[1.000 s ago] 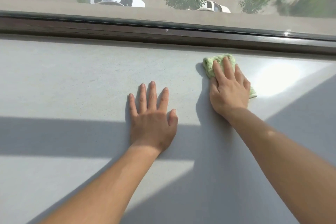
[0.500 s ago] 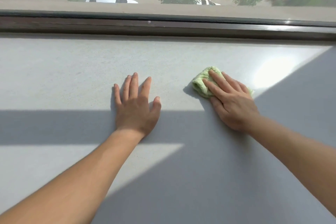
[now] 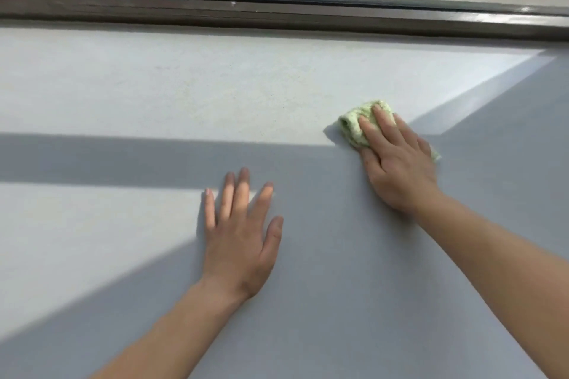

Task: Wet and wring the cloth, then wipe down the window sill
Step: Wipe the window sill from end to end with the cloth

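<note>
Pressing down with straight, close-set fingers (image 3: pixel 380 123), the right hand (image 3: pixel 400 169) lies flat on top of the small, crumpled, pale-green terry cloth (image 3: pixel 352 129). Nothing curls round the fabric or pinches it, so it is held by downward pressure alone. The cloth sits directly under those fingers and the front of the palm. Its bunched bulk sticks out ahead of the fingertips and to their left, toward the window, and a thin corner peeks out on the little-finger side. Its long axis therefore seems to run on a diagonal, far-left to near-right, roughly across the line of the fingers. Whether the thumb touches the cloth's near edge I cannot tell.

The left hand (image 3: pixel 240 240) rests palm down with its fingers straight and a little spread, holding nothing. It lies to the left of the cloth and nearer the person, well apart from it, so the wiping belongs to the right hand and the left looks like a brace.

Beneath both hands is the broad, matt, pale-grey window sill (image 3: pixel 154 86). The cloth sits where a sunlit patch meets a band of shadow. The sunlit stretch to the left and toward the glass shows a faint dusty speckle, and I judge it still needs wiping. A push in either direction would put the bunched edge in front of the fingers. The long, dark-brown window frame (image 3: pixel 277 14) runs along the far edge of the sill, well apart from the cloth.
</note>
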`<state>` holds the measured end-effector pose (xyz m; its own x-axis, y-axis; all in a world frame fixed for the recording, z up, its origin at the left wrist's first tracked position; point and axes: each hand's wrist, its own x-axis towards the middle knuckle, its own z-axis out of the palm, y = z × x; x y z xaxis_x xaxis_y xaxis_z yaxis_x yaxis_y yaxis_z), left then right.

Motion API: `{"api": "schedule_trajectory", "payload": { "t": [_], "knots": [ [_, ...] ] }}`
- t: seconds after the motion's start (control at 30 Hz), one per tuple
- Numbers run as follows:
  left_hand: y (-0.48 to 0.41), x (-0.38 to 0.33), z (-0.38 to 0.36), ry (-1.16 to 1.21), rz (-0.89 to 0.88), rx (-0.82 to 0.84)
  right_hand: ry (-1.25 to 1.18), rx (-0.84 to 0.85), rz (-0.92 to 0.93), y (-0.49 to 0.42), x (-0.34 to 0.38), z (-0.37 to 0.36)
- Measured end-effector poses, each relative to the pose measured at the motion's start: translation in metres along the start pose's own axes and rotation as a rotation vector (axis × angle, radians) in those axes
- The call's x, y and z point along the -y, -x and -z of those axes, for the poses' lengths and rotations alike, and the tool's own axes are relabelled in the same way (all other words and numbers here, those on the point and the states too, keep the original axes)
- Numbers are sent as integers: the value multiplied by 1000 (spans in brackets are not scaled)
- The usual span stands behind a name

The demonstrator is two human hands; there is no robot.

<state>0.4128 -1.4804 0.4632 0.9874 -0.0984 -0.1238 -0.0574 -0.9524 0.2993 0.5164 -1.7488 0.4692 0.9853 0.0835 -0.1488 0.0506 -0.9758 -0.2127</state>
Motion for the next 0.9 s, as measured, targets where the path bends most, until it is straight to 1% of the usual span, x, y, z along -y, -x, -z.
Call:
{"api": "schedule_trajectory", "payload": {
  "t": [0.03,0.07,0.1,0.13,0.2,0.27,0.3,0.33,0.37,0.47,0.5,0.53,0.6,0.67,0.73,0.77,0.8,0.9],
  "knots": [
    [0,0,-2,-51,-12,-3,-40,-28,-117,-3,2,0],
    [-1,-1,-5,-97,-18,-6,-57,-60,-183,0,11,-2],
    [-1,-3,-6,-123,-17,-10,-50,-76,-192,11,24,-7],
    [-2,-4,-7,-133,-13,-14,-31,-78,-141,27,36,-15],
    [1,-2,-7,-129,-5,-19,18,-46,72,71,51,-29],
    [2,-1,-5,-122,-5,-18,60,0,274,100,43,-30],
    [2,-1,-4,-120,-9,-15,66,18,321,100,31,-27],
    [3,-2,-4,-119,-9,-12,75,18,310,95,19,-24],
    [3,-3,-4,-120,-5,-14,68,18,242,87,11,-20],
    [2,-3,-6,-124,8,-13,-60,-32,-97,80,17,-18],
    [2,-2,-6,-126,8,-16,-68,-61,-145,90,31,-22],
    [3,-2,-7,-126,8,-19,-54,-88,-133,110,46,-30],
    [2,-2,-7,-128,9,-19,-25,-91,15,162,70,-46],
    [3,-2,-8,-118,14,-25,16,-41,206,211,74,-55],
    [4,-1,-7,-68,3,-49,37,-9,348,225,55,-54],
    [6,-1,-6,-30,-21,-71,60,-25,363,221,42,-53],
    [10,-2,-5,3,-60,-97,78,-38,323,216,31,-50],
    [30,-10,-7,63,-166,-129,1,-83,-30,208,27,-44]
  ]
}}
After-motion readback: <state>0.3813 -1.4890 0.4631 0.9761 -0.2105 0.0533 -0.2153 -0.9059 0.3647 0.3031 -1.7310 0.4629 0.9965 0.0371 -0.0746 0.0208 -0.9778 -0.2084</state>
